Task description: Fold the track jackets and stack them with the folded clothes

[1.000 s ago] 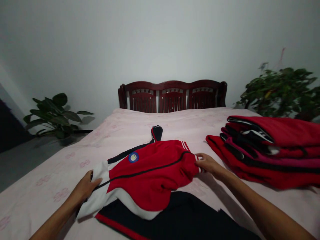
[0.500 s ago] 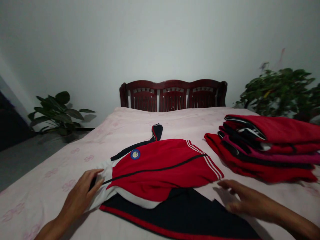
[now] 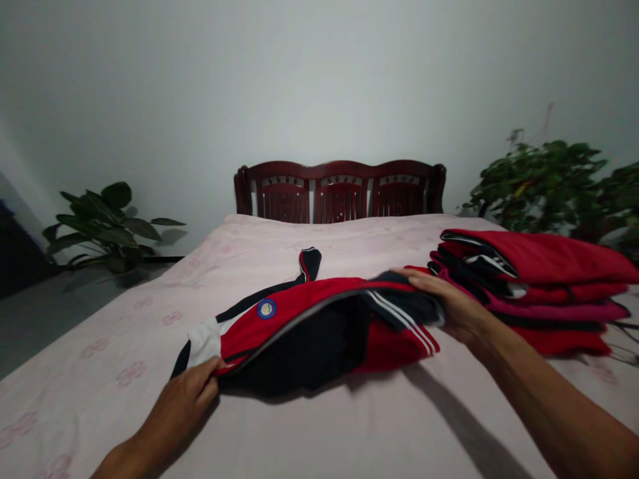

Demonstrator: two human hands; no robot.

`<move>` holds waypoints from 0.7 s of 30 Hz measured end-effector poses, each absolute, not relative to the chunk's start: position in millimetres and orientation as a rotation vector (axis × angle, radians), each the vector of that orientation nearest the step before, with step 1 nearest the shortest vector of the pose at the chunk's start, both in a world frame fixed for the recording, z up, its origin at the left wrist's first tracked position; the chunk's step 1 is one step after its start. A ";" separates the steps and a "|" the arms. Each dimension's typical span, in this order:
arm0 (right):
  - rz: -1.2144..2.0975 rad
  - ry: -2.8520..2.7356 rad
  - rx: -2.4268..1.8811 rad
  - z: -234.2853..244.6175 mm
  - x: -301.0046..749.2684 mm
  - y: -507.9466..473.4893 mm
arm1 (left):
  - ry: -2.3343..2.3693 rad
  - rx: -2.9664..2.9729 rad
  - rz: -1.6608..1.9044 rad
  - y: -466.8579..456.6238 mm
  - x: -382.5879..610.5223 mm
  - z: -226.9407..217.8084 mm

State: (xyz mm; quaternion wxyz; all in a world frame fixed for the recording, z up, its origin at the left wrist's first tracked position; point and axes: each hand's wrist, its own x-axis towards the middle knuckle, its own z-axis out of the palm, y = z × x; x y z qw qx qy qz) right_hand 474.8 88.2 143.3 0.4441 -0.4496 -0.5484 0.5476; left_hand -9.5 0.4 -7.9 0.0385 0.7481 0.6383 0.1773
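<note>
A red, navy and white jacket (image 3: 309, 299) with a round blue badge lies on the bed, its near side lifted and folded up toward the far side. My left hand (image 3: 192, 389) is closed on the jacket near the white collar part. At the hem end, my right hand (image 3: 446, 303) grips the lifted edge and holds it above the bed; its fingertips are partly hidden by the cloth. One navy sleeve (image 3: 310, 263) stretches out on the far side of the jacket.
A stack of folded red, magenta and black clothes (image 3: 539, 279) sits on the bed (image 3: 349, 432) to the right. Behind the bed stands a dark wooden headboard (image 3: 339, 189). Leafy plants flank it, one on the left (image 3: 107, 233) and one on the right (image 3: 544, 186).
Both hands have taken hold of the jacket. Its near side and near sleeve have been lifted and swung away from me, and my right hand has moved up and away with the edge.
</note>
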 end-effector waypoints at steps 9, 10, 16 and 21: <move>0.880 -1.278 -1.790 22.9 539.9 99.8 | 1.879 1.881 0.497 17.0 -18.4 8.1; 0.984 -1.336 -1.779 17.0 546.3 91.8 | 1.887 1.862 0.495 14.5 -17.2 7.6; 1.125 -1.604 -1.480 14.0 542.6 86.0 | 1.849 1.864 0.593 20.9 -16.5 7.3; 0.610 -1.844 -1.262 20.7 523.1 109.2 | 1.776 1.705 0.821 34.1 -22.4 5.1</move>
